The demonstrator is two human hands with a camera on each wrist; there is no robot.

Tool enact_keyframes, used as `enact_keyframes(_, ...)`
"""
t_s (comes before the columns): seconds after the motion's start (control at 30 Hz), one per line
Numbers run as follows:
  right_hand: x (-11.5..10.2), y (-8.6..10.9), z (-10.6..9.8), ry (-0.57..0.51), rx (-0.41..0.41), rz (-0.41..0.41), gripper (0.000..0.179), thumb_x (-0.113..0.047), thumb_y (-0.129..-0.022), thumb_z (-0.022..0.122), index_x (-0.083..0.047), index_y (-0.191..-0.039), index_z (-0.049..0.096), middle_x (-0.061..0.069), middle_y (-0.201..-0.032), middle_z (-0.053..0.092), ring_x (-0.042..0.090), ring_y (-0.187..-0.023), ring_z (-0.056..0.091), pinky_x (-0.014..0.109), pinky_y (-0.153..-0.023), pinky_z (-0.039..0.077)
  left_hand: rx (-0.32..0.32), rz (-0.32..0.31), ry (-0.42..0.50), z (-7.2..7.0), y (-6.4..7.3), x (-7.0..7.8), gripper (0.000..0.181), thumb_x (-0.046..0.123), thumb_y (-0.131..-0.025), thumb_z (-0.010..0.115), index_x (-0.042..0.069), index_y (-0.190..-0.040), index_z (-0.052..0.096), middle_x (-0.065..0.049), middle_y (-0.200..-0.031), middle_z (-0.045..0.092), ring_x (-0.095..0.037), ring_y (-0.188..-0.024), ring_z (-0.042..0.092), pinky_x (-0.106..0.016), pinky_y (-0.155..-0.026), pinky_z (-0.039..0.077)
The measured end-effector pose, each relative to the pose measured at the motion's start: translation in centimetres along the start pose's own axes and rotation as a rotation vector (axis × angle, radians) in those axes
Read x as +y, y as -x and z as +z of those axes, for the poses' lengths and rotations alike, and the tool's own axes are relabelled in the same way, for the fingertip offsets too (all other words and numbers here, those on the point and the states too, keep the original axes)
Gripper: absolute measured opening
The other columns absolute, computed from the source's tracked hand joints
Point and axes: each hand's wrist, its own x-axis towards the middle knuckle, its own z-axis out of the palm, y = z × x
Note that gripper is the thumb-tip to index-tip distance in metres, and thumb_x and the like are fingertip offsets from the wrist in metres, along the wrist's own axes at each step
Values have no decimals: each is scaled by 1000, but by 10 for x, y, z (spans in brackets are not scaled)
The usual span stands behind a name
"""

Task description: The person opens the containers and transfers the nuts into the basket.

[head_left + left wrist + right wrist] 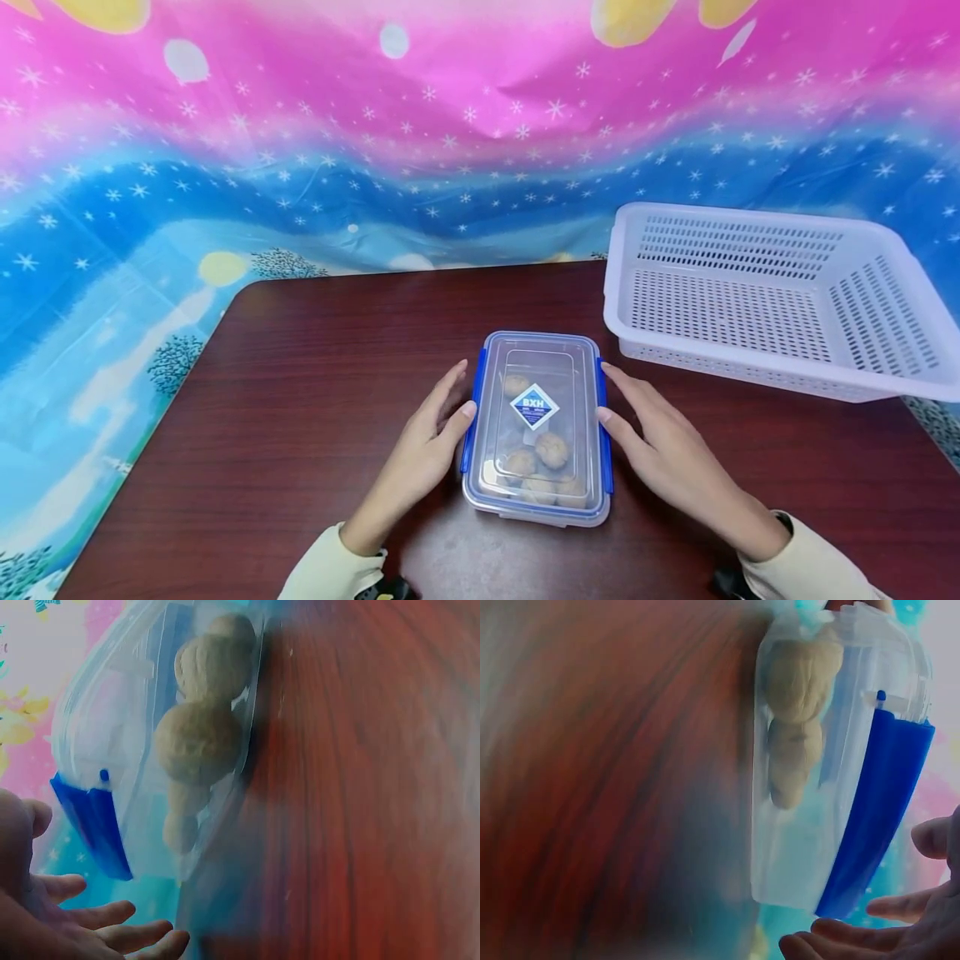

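Observation:
A clear plastic food container [551,354] with its lid on sits on the table, a diamond-shaped BXH label [535,407] on top. Several walnuts [552,450] show through it, most of them near the end closest to me. Blue latches [881,810] run down its long sides, lying along the walls. My left hand [420,454] is at the left side, fingers loosely extended and thumb tip right by the latch. On the opposite side is my right hand [671,450], similarly relaxed, its fingertips at the right latch. Neither hand curls round the container.
A white perforated plastic basket [742,358] stands at the back right of the dark wooden table [337,350]. Behind the table hangs a pink and blue cloth [450,125] with snowflakes.

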Motion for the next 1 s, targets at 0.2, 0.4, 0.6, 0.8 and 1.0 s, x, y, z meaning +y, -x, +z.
enact_keyframes(0.2, 1, -7, 5, -187, -112, 119, 65, -43, -110, 50, -26, -168, 26, 18, -169, 33, 44, -154, 34, 69, -119, 29, -40, -15, 151, 10, -5, -2, 61, 22, -109, 55, 21, -166, 32, -16, -166, 39, -36, -154, 39, -55, -122, 36)
enact_keyframes(0.4, 1, -9, 13, -347, -183, 220, 68, -43, -110, 49, -36, -169, 16, 14, -175, 21, 42, -157, 27, 70, -122, 23, -89, -34, 228, 18, -8, -3, 60, 19, -111, 51, 29, -166, 30, -13, -169, 36, -34, -151, 42, -55, -115, 45)
enact_keyframes(0.6, 2, -8, 20, -486, -189, 232, 70, -41, -110, 51, -39, -169, 13, 10, -177, 14, 38, -158, 23, 65, -124, 21, -109, -39, 201, 18, -10, -4, 58, 20, -111, 48, 34, -166, 31, -8, -171, 32, -33, -146, 47, -54, -111, 49)
enact_keyframes(0.8, 1, -6, 23, -561, -202, 245, 69, -42, -111, 48, -45, -167, 9, 5, -178, 8, 38, -161, 13, 67, -126, 14, -127, -48, 154, 17, -12, -5, 55, 23, -112, 47, 36, -165, 33, -3, -172, 30, -27, -151, 40, -52, -121, 35)
enact_keyframes(1.0, 2, -4, 26, -560, -193, 240, 68, -41, -112, 46, -45, -167, 7, 6, -178, 7, 38, -161, 11, 68, -125, 12, -136, -32, 149, 17, -12, -6, 54, 25, -113, 44, 35, -165, 33, 0, -172, 30, -25, -154, 35, -52, -124, 31)
